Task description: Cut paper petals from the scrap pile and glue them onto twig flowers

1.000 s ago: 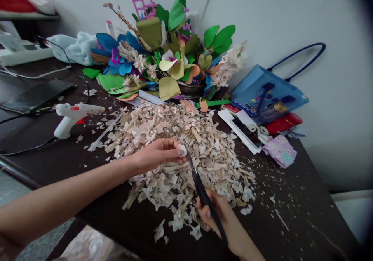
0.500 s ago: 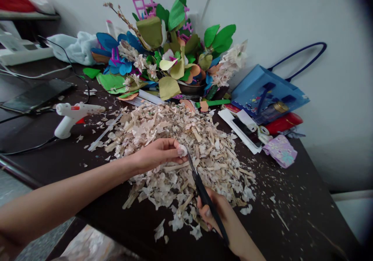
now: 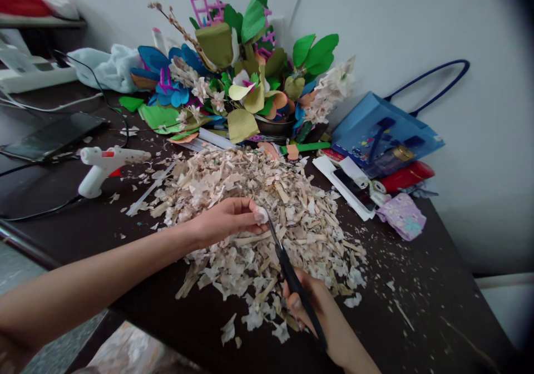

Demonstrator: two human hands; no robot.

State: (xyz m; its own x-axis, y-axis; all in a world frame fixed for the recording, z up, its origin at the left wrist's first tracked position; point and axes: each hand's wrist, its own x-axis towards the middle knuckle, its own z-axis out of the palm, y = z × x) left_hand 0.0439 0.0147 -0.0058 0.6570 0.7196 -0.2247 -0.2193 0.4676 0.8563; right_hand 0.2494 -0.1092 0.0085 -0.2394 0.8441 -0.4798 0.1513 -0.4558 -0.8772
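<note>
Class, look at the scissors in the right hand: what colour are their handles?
The scissor handles are black, seen best in the head view.

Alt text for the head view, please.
Right hand holds black-handled scissors at a small pale piece pinched in the left hand, above a heap of pale scraps; white glue gun at left, colourful flowers behind.

The left hand (image 3: 233, 217) pinches a small white piece (image 3: 261, 215) over a broad heap of pale scraps (image 3: 246, 182) on the dark table (image 3: 450, 313). At the near right, the right hand (image 3: 308, 299) grips black-handled scissors (image 3: 292, 276), blades pointing away, tips at the piece's right edge. A white glue gun (image 3: 98, 168) lies left; colourful flowers (image 3: 244, 126) stand at the far side; a blue bag (image 3: 354, 123) leans far right.
</note>
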